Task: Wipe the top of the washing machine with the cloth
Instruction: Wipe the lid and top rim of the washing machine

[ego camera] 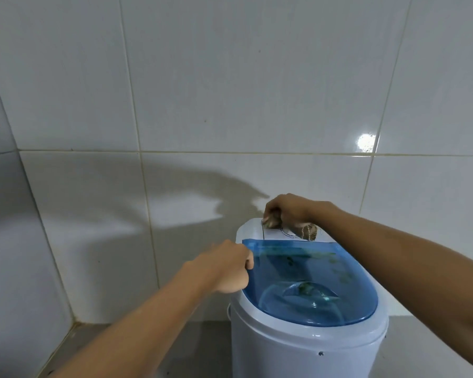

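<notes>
From the head view, our right hand [287, 208] bunches the cloth [307, 231] against the washing machine [309, 342]'s rear white panel to scrub, while our curled left hand [227, 264] grips the blue lid [347, 290]'s edge, likely steadying it.

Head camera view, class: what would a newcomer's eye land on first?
The translucent blue plastic lid on the small white washing machine, low and right of centre. Then the right hand pressing a bunched brownish cloth on the rear white panel, and the left hand at the lid's left edge.
</notes>
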